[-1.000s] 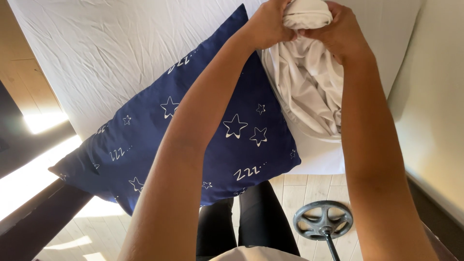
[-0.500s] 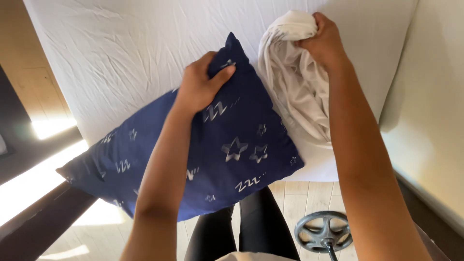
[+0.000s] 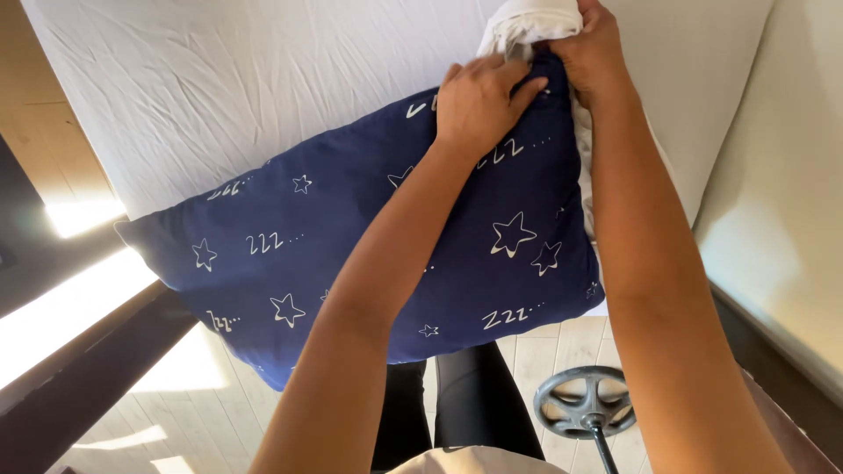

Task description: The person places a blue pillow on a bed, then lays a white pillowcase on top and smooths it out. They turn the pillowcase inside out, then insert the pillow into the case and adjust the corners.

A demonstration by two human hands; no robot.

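Lying across the near edge of the white-sheeted mattress (image 3: 263,96), the navy star-print pillow (image 3: 369,254) is overhanging a pale wood floor (image 3: 562,347). The left hand (image 3: 479,101) is pressing curled fingers onto its far corner. The right hand (image 3: 593,48) is clenching bunched white fabric (image 3: 527,22) there, beside a cream wall (image 3: 781,202).

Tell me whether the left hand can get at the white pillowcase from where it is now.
Probably yes. The left hand rests on the upper corner of the navy star-print pillow, and the white pillowcase, bunched in the right hand, lies just beyond its fingertips with nothing between them.
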